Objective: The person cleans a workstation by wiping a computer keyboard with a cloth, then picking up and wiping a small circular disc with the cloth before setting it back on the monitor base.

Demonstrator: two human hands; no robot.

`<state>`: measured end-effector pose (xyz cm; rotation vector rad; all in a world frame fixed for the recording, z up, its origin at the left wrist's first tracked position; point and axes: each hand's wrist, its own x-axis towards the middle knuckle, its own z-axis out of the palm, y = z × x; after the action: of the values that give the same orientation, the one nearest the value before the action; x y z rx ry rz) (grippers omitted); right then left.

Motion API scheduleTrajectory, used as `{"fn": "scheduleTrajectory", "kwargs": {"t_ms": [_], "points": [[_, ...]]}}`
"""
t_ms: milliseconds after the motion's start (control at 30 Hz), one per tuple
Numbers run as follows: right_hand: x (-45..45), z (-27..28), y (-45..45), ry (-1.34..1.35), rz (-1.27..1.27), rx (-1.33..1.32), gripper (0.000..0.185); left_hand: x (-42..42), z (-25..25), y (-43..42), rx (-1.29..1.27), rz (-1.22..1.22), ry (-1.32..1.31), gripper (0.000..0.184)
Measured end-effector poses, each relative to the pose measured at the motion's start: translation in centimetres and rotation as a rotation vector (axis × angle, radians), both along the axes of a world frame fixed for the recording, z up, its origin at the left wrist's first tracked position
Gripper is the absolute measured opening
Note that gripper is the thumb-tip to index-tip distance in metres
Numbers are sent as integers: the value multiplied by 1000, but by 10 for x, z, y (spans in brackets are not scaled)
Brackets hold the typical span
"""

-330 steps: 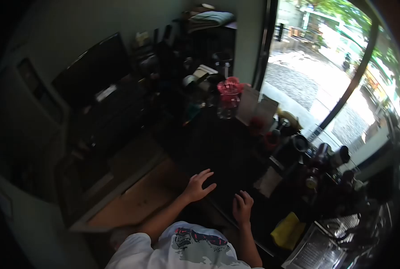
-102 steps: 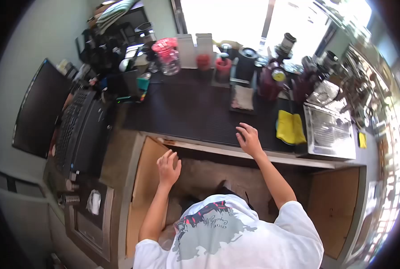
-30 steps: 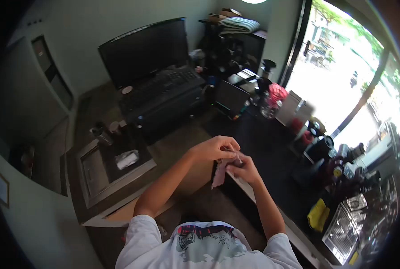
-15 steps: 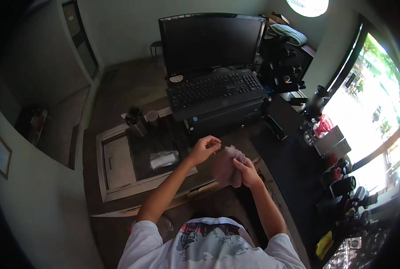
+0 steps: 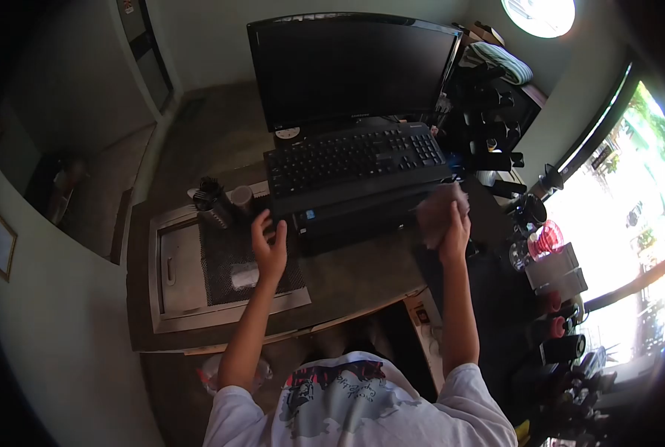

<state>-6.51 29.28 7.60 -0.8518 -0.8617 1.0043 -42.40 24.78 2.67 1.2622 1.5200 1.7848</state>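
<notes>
Beside the keyboard (image 5: 355, 160), the right hand (image 5: 455, 235) grips a cloth (image 5: 438, 214); the left hand (image 5: 270, 249) is open and holds nothing.

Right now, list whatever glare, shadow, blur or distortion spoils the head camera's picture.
Head view: the window is washed out by glare; the black countertop loses detail in shadow; the cloth in the right hand looks soft, probably from motion; the wide lens bows the top edge of the monitor; the picture's corners fall to black.
</notes>
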Motion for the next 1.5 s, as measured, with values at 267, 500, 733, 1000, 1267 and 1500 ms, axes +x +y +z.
{"fn": "scheduleTrajectory", "kwargs": {"t_ms": [267, 500, 733, 1000, 1267, 1500], "points": [[28, -12, 92, -1279, -339, 0, 30, 20, 3, 31, -25, -28, 42, 82], [3, -27, 86, -1422, -364, 248, 42, 26, 17, 23, -93, -98, -74, 86], [-58, -27, 61, -1419, -303, 326, 45, 19, 5, 27, -79, -46, 135, 86], [-159, -19, 19, -1381, -84, 442, 49, -20, 27, 7, -209, -233, 6, 67], [-256, -18, 4, -1365, 3, 524, 46, -53, 19, 1, -4, -196, 37, 56], [-254, -8, 0, -1316, 121, 570, 42, -58, 44, 50, -254, -160, -37, 50]]}}
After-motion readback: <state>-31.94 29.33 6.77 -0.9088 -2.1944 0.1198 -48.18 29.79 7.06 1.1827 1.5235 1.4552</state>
